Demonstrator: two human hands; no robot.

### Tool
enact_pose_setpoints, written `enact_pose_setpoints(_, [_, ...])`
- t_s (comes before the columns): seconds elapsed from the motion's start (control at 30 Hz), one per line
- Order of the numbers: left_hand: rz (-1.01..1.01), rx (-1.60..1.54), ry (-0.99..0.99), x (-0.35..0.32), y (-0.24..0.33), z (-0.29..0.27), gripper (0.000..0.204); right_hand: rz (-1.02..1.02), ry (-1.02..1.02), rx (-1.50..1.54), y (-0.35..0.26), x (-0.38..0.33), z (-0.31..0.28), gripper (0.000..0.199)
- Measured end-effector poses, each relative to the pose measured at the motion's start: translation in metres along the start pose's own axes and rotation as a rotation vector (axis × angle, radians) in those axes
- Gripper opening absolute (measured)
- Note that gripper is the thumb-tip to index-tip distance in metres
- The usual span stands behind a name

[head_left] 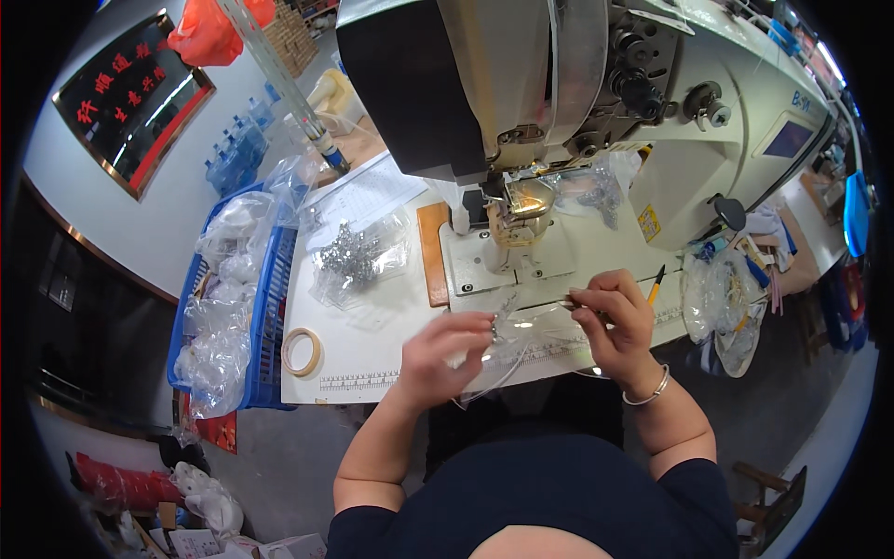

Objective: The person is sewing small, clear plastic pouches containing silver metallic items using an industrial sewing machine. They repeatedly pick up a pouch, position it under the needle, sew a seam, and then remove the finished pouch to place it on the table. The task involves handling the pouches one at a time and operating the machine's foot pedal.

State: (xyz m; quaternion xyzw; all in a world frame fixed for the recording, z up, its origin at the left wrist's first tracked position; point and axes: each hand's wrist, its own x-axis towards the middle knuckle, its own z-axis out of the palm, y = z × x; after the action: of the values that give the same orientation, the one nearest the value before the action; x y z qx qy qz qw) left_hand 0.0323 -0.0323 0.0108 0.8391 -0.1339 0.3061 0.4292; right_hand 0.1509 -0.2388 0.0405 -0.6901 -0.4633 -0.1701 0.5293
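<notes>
- A dark wall sign [130, 101] with a wooden frame and red characters hangs at the far left, and an orange bag [207, 30] is bunched above it.
- A blue basket [270, 307] beside the white table [372, 345] is piled with clear plastic bags holding pale goods.
- A roll of tape [302, 351] lies flat near the table's front edge, and a clear packet of small silvery parts [358, 256] sits behind it.
- The left hand [445, 349] is curled, with thumb and fingertips pinched on one end of a thin clear plastic piece [521, 340].
- That clear piece lies just in front of the sewing machine [596, 102], between both hands, over the ruler printed on the table edge. It looks light, floppy and slippery, likely to crease, so gripping its edges seems safest.
- The right hand [616, 317], with a silver bangle [649, 391] on its wrist, is closed in a pinch on the other end.
- A small yellow square sticker [649, 224] sits on the machine body, and more clear bags [726, 307] hang at the right.
</notes>
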Motion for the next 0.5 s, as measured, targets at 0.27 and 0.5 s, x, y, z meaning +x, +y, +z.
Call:
enact_pose_setpoints(0.27, [0.472, 0.499, -0.267, -0.029, -0.002, 0.012, 0.016, -0.059, -0.275, -0.239, 0.008, -0.032, 0.02, 0.026])
enact_pose_setpoints(0.5, [0.282, 0.431, -0.166, -0.078, -0.024, 0.047, 0.016, 0.021, -0.458, -0.337, 0.028, -0.07, 0.044, 0.017])
